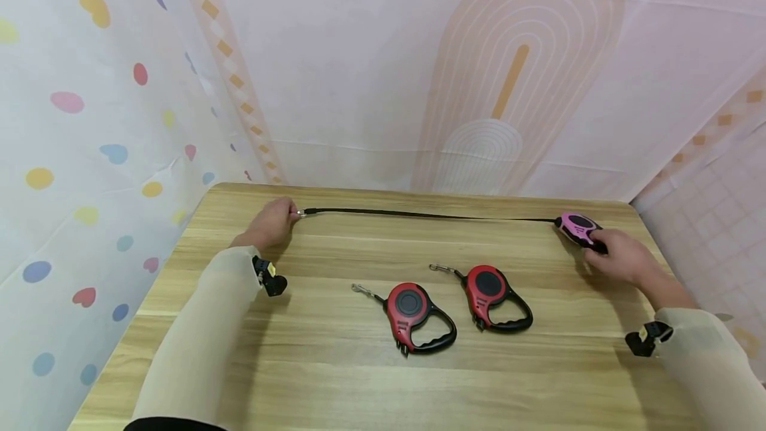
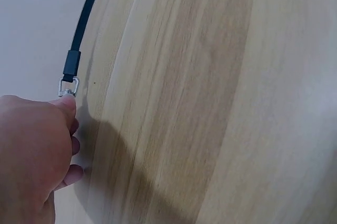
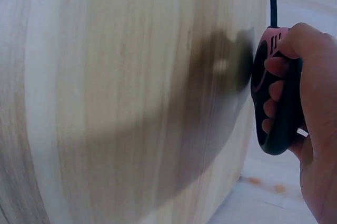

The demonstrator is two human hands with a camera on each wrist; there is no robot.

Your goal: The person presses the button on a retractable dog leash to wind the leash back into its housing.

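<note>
Pink retractable leash (image 1: 578,226) sits inside our right hand (image 1: 619,258), at the far right of the wooden table (image 1: 335,378). In the right wrist view our fingers (image 3: 271,89) curl through the black grip loop and the thumb lies over the pink housing, so this hand has a closed grip on the handle.

Our left hand (image 1: 269,223) is at the far left of the table. Its thumb and forefinger pinch the metal clip (image 2: 68,87) at the free end of the black strap (image 1: 431,215); the clip body is mostly hidden inside the pinch, and only the swivel ring shows.

The governing relation is the strap's long axis. It runs straight from one hand to the other, left to right along the far side of the table, and appears taut, with no visible sag. Each hand holds one end, so neither is nearer to the assembly as a whole: the right hand controls the housing, the left the clip.

Two red retractable leashes (image 1: 419,314) (image 1: 497,294) lie on the table between our hands and nearer to us than the strap, well apart from it. Their straps are wound in, with the clips pointing left. Neither hand touches them.
</note>
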